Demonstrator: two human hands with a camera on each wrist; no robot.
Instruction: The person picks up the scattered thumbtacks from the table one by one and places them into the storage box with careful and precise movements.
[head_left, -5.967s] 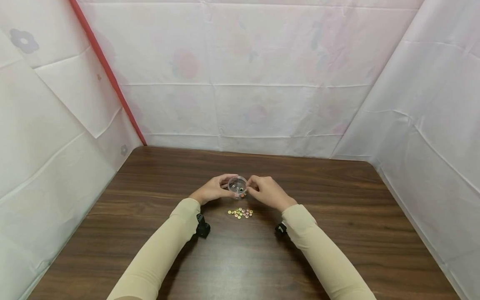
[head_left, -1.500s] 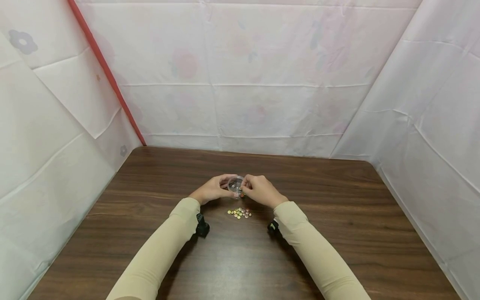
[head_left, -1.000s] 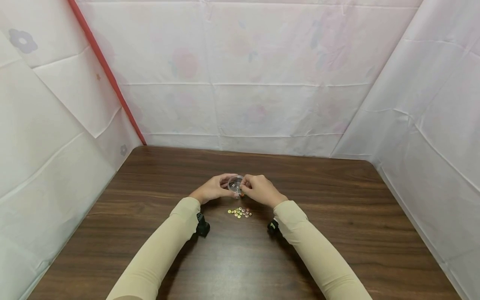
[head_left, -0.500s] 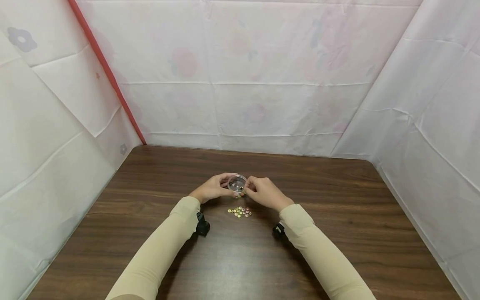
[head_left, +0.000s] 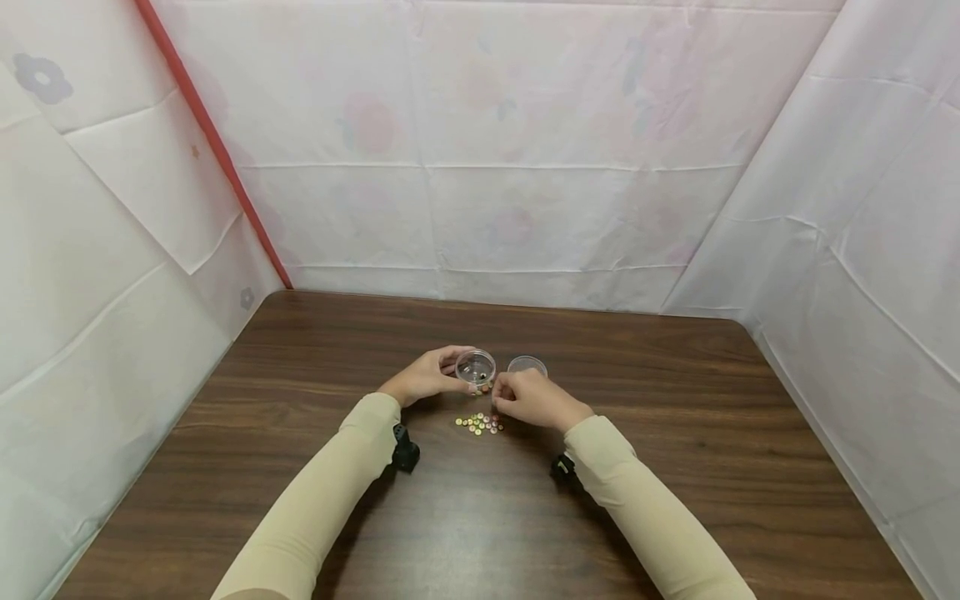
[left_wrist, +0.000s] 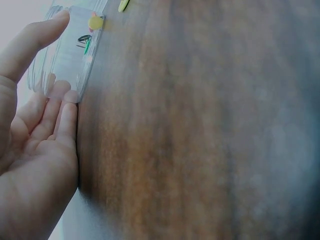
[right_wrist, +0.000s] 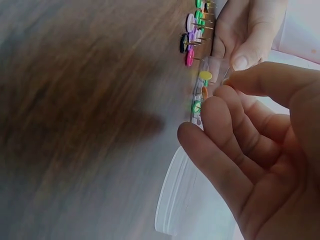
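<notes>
My left hand (head_left: 431, 377) holds a clear round plastic tub (head_left: 476, 360) on the table, thumb on one side and fingers on the other. Inside are several colored thumbtacks, among them a yellow thumbtack (left_wrist: 95, 22) and a green one seen through the wall. More thumbtacks (head_left: 478, 423) lie in a loose cluster on the near side of the tub. My right hand (head_left: 536, 398) hovers right of the tub, fingers loosely bent, thumb near the index finger; no thumbtack shows in its grasp. In the right wrist view, the cluster's thumbtacks (right_wrist: 190, 23) have their pins exposed.
Behind my right hand lies a clear round lid (head_left: 527, 363), partly covered by the hand. The brown wood-grain table (head_left: 637, 517) is bordered by pale floral cloth (head_left: 480, 217) at the back and sides. Black wrist cameras sit under both sleeves.
My right hand has drawn back from the tub's rim toward the near right, uncovering the tub and part of the lid. The cluster is smaller than six seconds ago. My left hand stays put.
</notes>
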